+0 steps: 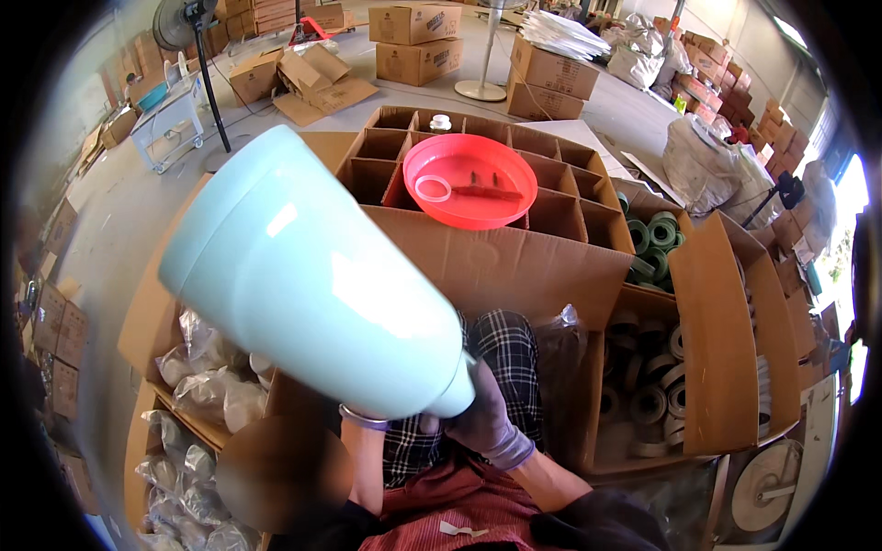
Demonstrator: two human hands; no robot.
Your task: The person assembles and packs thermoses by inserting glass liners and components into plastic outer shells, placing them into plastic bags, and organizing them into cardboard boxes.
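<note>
A large, glossy pale blue vessel (pixel 312 275) is held tilted over my lap. It has a broad banded end at the upper left and tapers to a narrow neck at the lower right. My right hand (pixel 487 415), in a grey glove, is wrapped round that neck. Behind the vessel's lower side my left hand goes out of sight; the wrist bears a bracelet (pixel 365 419). Its fingers are hidden, so its grip cannot be made out. Beyond the vessel, a red round tray (pixel 507 158) holds a pale ring (pixel 433 189) and a few small dark pieces.
Under the tray stands a divided cardboard box (pixel 372 147), with a white-capped bottle (pixel 440 123) in one compartment. Green rings (pixel 660 230) and grey rings (pixel 649 402) fill boxes at the right. Bagged parts (pixel 216 395) lie in boxes at the left. A fan (pixel 184 26) stands far left.
</note>
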